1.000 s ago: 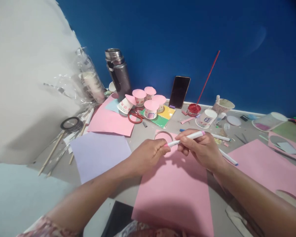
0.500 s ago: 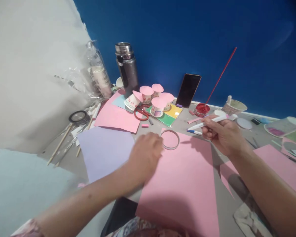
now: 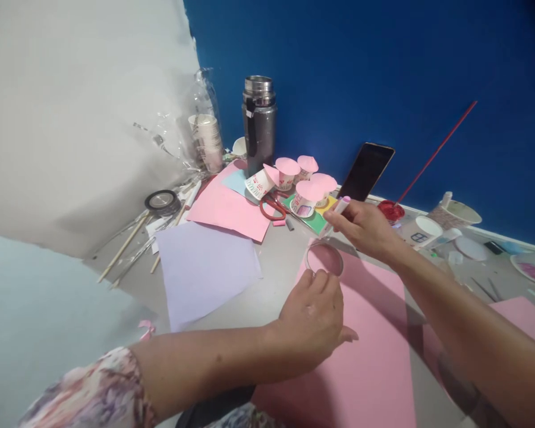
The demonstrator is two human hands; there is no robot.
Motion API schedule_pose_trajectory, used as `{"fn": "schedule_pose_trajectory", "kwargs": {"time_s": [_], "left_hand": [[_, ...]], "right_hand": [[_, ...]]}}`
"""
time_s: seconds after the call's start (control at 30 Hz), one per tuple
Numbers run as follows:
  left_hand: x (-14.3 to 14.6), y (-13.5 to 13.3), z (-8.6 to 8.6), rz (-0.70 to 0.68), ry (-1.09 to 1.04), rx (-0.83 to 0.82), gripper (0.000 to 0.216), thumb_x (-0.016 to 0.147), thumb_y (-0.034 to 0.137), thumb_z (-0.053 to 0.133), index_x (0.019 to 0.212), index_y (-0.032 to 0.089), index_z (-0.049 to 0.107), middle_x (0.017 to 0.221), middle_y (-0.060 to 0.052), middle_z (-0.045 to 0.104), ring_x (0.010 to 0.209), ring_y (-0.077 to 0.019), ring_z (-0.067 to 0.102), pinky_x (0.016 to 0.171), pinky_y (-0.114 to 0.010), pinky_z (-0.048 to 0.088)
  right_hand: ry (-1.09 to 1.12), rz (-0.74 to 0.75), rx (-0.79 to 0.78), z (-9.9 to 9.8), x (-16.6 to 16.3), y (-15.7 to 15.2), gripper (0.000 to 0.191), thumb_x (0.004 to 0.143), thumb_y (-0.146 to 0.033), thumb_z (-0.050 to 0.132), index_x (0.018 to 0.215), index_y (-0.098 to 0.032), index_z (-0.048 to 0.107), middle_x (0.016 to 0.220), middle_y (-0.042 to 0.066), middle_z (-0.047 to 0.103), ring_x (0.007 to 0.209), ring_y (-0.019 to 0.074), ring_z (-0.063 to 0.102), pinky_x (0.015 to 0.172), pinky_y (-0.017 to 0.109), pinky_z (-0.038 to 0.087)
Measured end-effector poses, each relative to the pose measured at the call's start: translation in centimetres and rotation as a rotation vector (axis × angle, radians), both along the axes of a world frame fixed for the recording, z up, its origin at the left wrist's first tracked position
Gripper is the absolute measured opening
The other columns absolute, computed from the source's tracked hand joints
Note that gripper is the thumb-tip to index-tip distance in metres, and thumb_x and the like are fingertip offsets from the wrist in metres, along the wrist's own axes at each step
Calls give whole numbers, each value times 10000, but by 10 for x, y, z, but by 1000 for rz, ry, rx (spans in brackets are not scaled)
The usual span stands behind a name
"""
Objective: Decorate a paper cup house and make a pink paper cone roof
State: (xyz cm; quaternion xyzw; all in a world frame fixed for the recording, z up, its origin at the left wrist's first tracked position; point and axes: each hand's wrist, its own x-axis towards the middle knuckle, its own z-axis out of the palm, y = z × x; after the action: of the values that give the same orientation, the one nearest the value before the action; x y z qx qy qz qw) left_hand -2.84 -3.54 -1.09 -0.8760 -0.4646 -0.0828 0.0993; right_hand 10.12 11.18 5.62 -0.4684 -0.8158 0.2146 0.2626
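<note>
A sheet of pink paper (image 3: 374, 333) lies before me with a thin round ring (image 3: 307, 259) on its far end. My left hand (image 3: 314, 315) rests over the paper, its curled fingertips on the ring's near edge and its thumb stretched to the right. Just beyond the ring, my right hand (image 3: 361, 226) grips a white marker (image 3: 340, 205) with a pinkish-purple end pointing up. The marker's lower end is hard to make out near the ring's far edge. Several paper cups with pink paper cone tops, such as one cup (image 3: 302, 207), stand behind.
Left lie a lilac sheet (image 3: 209, 279), another pink sheet (image 3: 227, 208), black tape (image 3: 163, 202) and wooden sticks (image 3: 122, 246). Red-handled scissors (image 3: 273, 209) sit by the cups. Along the wall stand a flask (image 3: 261, 137), a phone (image 3: 368, 171) and a red paint pot (image 3: 391, 211).
My left hand has moved right onto the ring's near edge. My right hand has brought the marker left, close to the ring, turning its coloured end upward. The view has shifted left.
</note>
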Motion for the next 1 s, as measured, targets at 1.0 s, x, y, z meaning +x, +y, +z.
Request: {"fn": "schedule_pose_trajectory", "kwargs": {"time_s": [1.0], "left_hand": [[3, -1, -13, 25, -10, -47, 598, 1002, 594, 573, 1294, 89, 702, 1174, -158, 623, 1056, -297, 530, 857, -460, 510]], "right_hand": [[4, 13, -106, -30, -16, 20, 428, 878, -522, 569, 589, -209, 528, 534, -14, 512, 531, 137, 442, 528, 291, 299]]}}
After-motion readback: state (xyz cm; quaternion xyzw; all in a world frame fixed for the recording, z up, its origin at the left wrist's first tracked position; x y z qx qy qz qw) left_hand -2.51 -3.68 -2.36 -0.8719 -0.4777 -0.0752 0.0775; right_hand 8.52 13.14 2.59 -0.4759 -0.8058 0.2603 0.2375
